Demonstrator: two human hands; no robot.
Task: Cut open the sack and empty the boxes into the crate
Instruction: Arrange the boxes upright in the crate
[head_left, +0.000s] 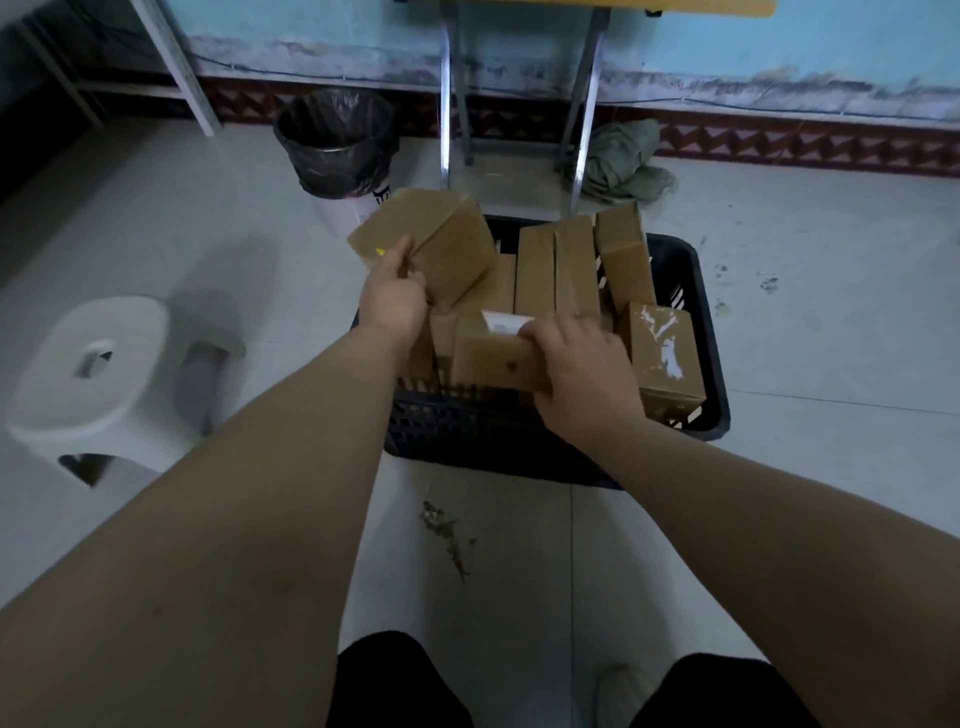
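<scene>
L hand (392, 301) gripped a tilted box (441, 244) above the crate's (467, 431) left side. R hand (582, 358) clutched a labelled box (493, 358) at the near wall. Several boxes (571, 265) already stood inside, so emptying looked nearly done. The grey-green cloth (623, 161) by the wall was prob. the spent sack.

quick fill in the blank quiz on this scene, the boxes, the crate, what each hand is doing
The crate holding the boxes is ____ in colour.
The left hand holds a tilted box, raised ____ than those in the crate.
The right hand grips a front box with a ____ label.
The stool stands on the crate's ____ side.
Missing words: black; higher; white; left.
</scene>
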